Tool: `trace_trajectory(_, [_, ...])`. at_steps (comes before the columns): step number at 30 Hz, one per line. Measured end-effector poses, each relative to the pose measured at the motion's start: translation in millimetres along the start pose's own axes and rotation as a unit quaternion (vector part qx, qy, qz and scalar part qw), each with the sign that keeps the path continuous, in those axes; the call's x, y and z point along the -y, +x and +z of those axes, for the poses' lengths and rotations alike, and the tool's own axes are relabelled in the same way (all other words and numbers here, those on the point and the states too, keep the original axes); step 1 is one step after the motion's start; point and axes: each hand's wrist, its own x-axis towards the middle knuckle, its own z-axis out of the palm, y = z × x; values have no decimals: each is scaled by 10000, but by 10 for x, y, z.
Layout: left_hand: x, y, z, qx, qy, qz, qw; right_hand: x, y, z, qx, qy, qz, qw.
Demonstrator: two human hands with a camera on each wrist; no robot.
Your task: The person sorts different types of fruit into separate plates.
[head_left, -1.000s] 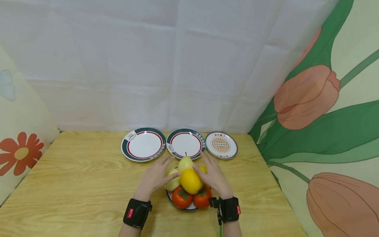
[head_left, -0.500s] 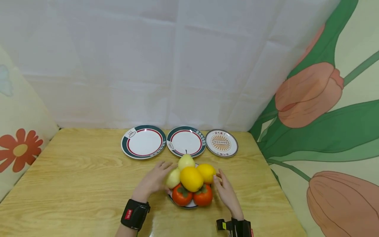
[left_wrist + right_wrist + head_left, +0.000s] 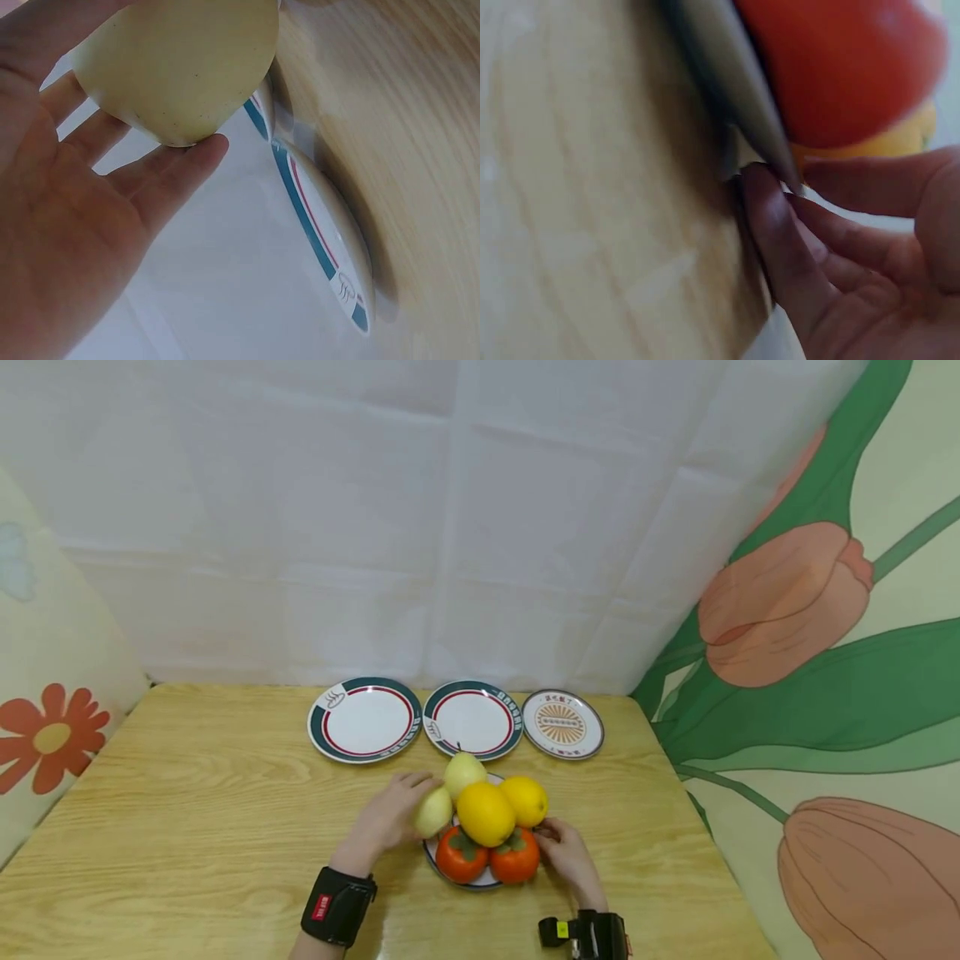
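My left hand grips a pale yellow-green pear at the left side of a fruit plate. Close up in the left wrist view, thumb and fingers curve around this pear. At the plate's right side my right hand pinches the rim between thumb and fingers, beside a red-orange persimmon. A second persimmon lies at the front. Behind them are two yellow lemon-like fruits, one on top and one at right, and another pear with its stem up.
Along the back of the wooden table stand two green-rimmed plates, one left and one middle, and a smaller patterned plate at right. A white cloth hangs behind them.
My right hand has come down from over the fruit to the plate's right rim. My left hand has closed around the left pear, which has shifted slightly left. The rear pear also sits a little further left.
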Motion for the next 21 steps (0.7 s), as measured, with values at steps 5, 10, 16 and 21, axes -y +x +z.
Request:
trace_trajectory(5, [9, -49, -89, -19, 172, -91, 9998, 7, 1, 55, -407, -372, -137, 9984])
trace_trajectory(10, [53, -69, -186, 36, 38, -167, 9998, 25, 13, 53, -393, -340, -241, 9984])
trace_trajectory(16, [360, -17, -289, -592, 27, -139, 9981, 17, 16, 48, -344, -471, -199, 9981])
trace_trajectory(21, [747, 127, -343, -1148, 160, -418, 9924, 3, 22, 47, -326, -620, -120, 9975])
